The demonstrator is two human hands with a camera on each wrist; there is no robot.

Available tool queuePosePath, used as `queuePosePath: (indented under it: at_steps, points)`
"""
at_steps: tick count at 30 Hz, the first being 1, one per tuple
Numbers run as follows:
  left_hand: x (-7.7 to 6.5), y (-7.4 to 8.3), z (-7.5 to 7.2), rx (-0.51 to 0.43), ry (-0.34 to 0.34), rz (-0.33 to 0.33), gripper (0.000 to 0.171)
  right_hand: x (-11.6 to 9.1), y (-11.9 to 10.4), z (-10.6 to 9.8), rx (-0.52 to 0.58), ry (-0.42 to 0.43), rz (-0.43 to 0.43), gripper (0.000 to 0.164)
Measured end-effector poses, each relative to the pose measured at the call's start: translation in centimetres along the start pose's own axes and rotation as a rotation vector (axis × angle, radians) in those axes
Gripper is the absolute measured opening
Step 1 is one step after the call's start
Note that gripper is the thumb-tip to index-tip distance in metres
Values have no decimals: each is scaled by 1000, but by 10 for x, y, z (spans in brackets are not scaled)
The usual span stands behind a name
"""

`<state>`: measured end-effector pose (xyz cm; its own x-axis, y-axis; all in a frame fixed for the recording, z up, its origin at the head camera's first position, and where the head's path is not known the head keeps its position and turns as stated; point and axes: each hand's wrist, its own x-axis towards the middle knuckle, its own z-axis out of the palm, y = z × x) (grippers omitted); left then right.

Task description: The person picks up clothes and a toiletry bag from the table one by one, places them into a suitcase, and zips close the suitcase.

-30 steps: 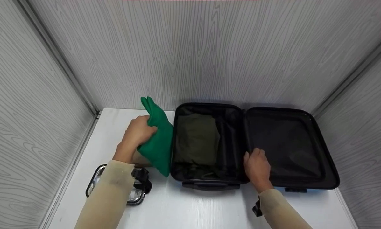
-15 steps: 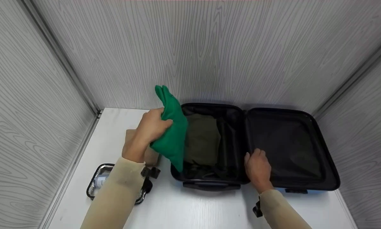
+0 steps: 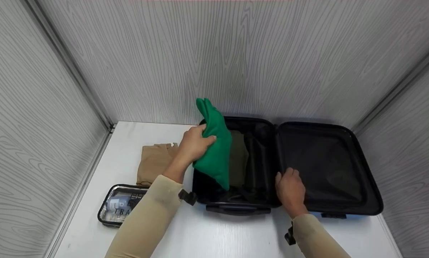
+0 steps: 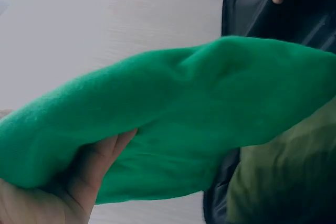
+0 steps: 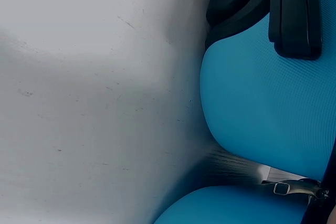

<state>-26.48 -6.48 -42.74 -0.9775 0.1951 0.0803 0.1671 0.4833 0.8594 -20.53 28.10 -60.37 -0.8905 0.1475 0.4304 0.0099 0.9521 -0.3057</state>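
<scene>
In the head view, the left hand (image 3: 196, 143) pinches the green cloth (image 3: 217, 154) near mid-frame. The cloth lies just right of that hand, the nearer of the two, its long axis running steeply from upper left to lower right across the left half of the suitcase (image 3: 365, 175). It partly covers the olive cloth (image 3: 238, 161); contact between them cannot be told. The right hand (image 3: 290, 190), right of centre, rests at the suitcase's inner edge, fingers bent, its grip unclear. The tan cloth (image 3: 155, 165) and clear pouch (image 3: 123, 212) sit on the worktop (image 3: 214, 236), lower left.

In the left wrist view, the green cloth stretches rightward from the gripping hand.

The right wrist view shows the suitcase's blue outside at right.
</scene>
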Motion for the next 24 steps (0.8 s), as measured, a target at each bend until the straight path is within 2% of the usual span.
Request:
queuePosePath:
  at_steps: [8,11,14,16,18,22,24]
  points:
    - [17,-8,40,-222,-87,10,41,0,1,-3,5,-65,36,33]
    - [23,-16,59,-314,-117,18,49,0,2,-4,-1,-41,27,31]
    - [32,-30,79,-455,-154,9,55,1,2,-3,-24,18,-14,30]
    - [35,-43,88,-543,-172,-32,58,0,2,-1,-34,49,-36,29]
    - [37,-58,95,-595,-178,-108,60,-1,1,-1,-39,61,-45,30]
    - [34,-83,97,-550,-139,-295,63,-2,0,-1,-22,41,-15,30]
    - [33,-90,94,-514,-120,-355,64,-2,0,-1,-20,42,-11,30]
